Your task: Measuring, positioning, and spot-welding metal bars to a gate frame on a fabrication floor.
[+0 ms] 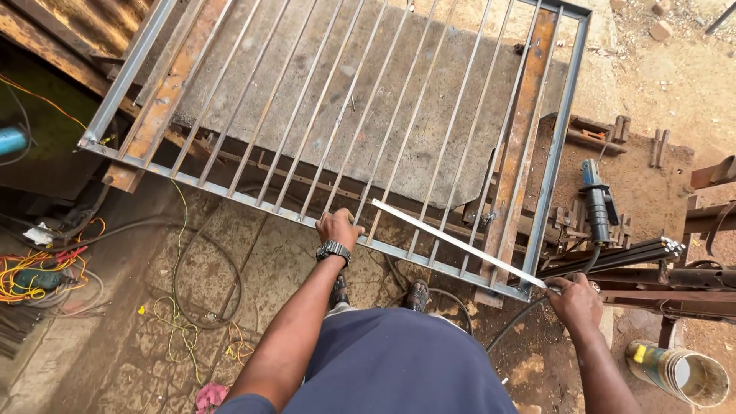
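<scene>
On the far left, a tangle of yellow and orange cables (pixel 34 272) lies on the paved floor (pixel 230 253), well apart from the work.

The metal grille (pixel 307 115), a rectangular frame filled with thin parallel bars, lies flat across rusty steel beams (pixel 165 96), which raise it off the floor so its near rail sits at a height the hands can reach. Its bars run away from the person, toward the top of the view.

The left hand (pixel 337 228), with a wristwatch (pixel 333 251) on the wrist, rests on the near rail of the grille, its fingers curled over the rail's far side. Judging by that grip, it steadies the frame or braces the body. Below the rail, between the arms, the person's shoes (pixel 418 295) show on the floor.

The flat steel strip (pixel 460 244), pale and straight, lies on top of the grille near its right corner. Its long axis runs diagonally: the far end points up and left, resting on the bars just right of the left hand, while the near end points down and right, past the corner of the frame. Laid this way, it crosses several bars at a slant.

The right hand (pixel 575 301) holds that near end, fingers closed around the strip's tip, so the strip is borne by the grille and guided from one end.

To the right, an angle grinder (pixel 596 201) lies on a dusty tabletop (pixel 652 184), and a pale bucket (pixel 678 372) lies tipped on the ground.
</scene>
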